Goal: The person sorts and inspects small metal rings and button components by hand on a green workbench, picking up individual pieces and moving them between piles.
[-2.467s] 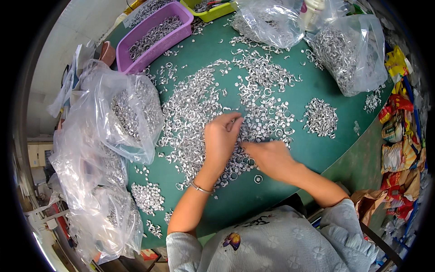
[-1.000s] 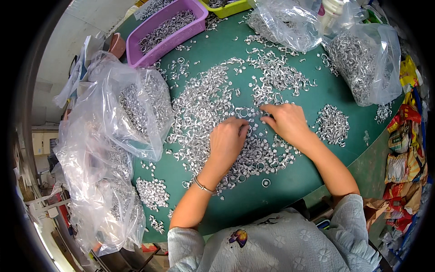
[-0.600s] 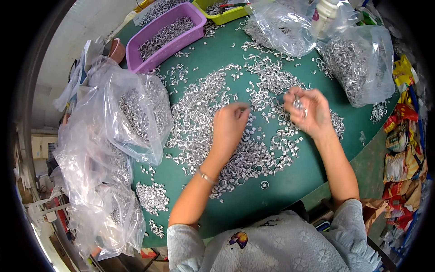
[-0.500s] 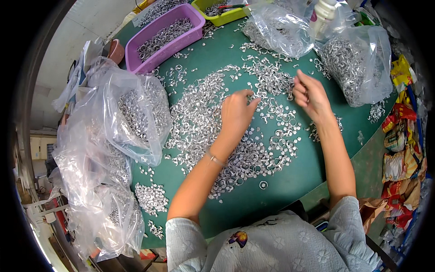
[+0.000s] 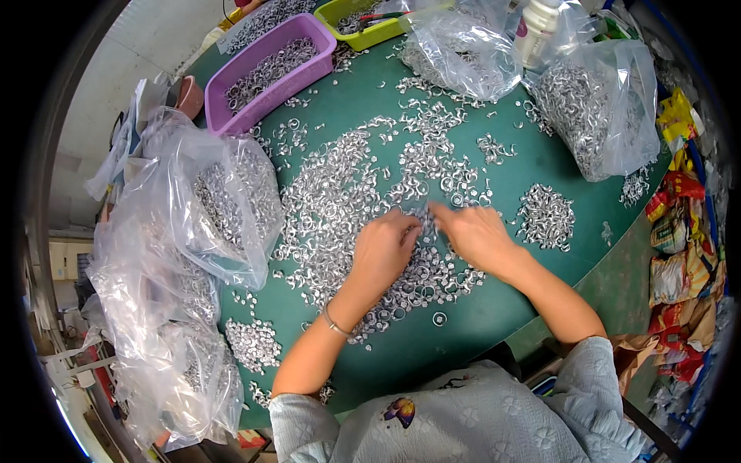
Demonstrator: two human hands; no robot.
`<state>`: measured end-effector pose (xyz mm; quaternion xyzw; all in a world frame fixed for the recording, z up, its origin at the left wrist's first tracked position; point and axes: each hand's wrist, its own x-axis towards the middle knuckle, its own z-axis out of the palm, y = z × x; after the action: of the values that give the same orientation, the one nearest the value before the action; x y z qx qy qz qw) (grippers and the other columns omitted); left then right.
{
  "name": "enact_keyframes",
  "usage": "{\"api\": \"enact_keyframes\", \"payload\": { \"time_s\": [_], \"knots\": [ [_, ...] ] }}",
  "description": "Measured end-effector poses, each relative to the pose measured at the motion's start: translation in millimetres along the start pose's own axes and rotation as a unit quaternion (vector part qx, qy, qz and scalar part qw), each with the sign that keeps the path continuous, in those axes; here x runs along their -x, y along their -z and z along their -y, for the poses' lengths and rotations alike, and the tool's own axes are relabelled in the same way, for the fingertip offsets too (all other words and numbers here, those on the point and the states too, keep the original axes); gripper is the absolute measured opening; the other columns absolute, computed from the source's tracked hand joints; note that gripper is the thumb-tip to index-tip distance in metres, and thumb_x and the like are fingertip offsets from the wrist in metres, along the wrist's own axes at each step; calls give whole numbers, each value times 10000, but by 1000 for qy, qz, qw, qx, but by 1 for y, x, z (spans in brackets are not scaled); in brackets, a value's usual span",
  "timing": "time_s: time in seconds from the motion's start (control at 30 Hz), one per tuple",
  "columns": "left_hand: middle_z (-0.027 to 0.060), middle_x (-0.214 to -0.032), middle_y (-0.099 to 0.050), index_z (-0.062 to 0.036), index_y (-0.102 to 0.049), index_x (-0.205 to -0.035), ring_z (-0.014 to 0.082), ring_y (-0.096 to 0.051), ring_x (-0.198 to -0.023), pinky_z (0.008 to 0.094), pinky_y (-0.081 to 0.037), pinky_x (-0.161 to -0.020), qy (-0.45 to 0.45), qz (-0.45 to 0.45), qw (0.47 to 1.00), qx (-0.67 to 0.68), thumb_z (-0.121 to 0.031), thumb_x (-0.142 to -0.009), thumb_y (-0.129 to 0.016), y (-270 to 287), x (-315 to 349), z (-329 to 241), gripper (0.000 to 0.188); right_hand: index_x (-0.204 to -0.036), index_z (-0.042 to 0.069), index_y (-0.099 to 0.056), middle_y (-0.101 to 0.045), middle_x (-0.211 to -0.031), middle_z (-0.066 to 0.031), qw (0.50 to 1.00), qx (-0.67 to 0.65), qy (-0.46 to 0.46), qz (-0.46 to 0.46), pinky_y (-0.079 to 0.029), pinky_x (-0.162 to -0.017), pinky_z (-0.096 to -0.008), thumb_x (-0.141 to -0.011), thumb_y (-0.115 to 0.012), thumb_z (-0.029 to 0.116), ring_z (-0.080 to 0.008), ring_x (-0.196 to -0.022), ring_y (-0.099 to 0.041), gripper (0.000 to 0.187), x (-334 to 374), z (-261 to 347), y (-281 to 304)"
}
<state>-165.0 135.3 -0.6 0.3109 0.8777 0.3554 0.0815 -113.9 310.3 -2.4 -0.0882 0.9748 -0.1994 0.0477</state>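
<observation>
A wide heap of small silver metal pieces (image 5: 324, 197), curved bits, rings and flower-like studs among them, covers the middle of the green table (image 5: 494, 332). Over its centre my left hand (image 5: 384, 245) is closed, thumb and forefinger drawn together; whatever they hold is too small to make out. Close beside it, my right hand (image 5: 480, 238) reaches in from the right with its fingertips down among the pieces. Motion smears those fingertips, so their grip is unclear. A small separate pile of curved pieces (image 5: 546, 217) lies right of my right hand.
Clear plastic bags of metal pieces (image 5: 224, 201) crowd the left edge. More filled bags (image 5: 587, 108) stand at the back right, near a white bottle (image 5: 536, 32). A purple bin (image 5: 270, 83) and a yellow-green bin (image 5: 363, 27) sit at the back. Colourful packages (image 5: 675, 278) line the right side.
My right hand has moved left and nearer, from the far right of the heap to beside my left hand. The left has come slightly nearer. Some pieces now lie apart at the heap's far right.
</observation>
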Motion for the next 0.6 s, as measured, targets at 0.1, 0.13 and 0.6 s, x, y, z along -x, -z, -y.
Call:
{"api": "enact_keyframes", "payload": {
  "time_s": [0.1, 0.13, 0.6],
  "knots": [
    [124, -665, -561, -12, -671, -901, 241, -521, -540, 340, -414, -529, -3, -88, 996, -10, -75, -757, -673, 5, -11, -1, 158, -1138, 30, -547, -598, -632, -205, 987, -119, 111, 3, -456, -508, -473, -870, -503, 149, -361, -594, -610, 297, 10, -10, 7],
    [125, -666, -562, -10, -669, -911, 241, -522, -542, 340, -415, -530, 4, -106, 994, -22, -79, -758, -675, 9, -19, -1, 168, -1134, 30, -550, -605, -646, -205, 994, -90, 50, -24, -464, -515, -470, -857, -503, 132, -359, -602, -614, 300, 7, -14, 11],
    [128, -751, -594, -53, -677, -929, 322, -586, -654, 397, -465, -591, -30, -6, 992, -119, -60, -788, -592, 8, -13, 16, 165, -1093, 36, -602, -625, -714, -182, 988, -138, 59, 44, -476, -609, -422, -880, -527, 147, -360, -648, -613, 251, 24, -23, 19]
  ]
}}
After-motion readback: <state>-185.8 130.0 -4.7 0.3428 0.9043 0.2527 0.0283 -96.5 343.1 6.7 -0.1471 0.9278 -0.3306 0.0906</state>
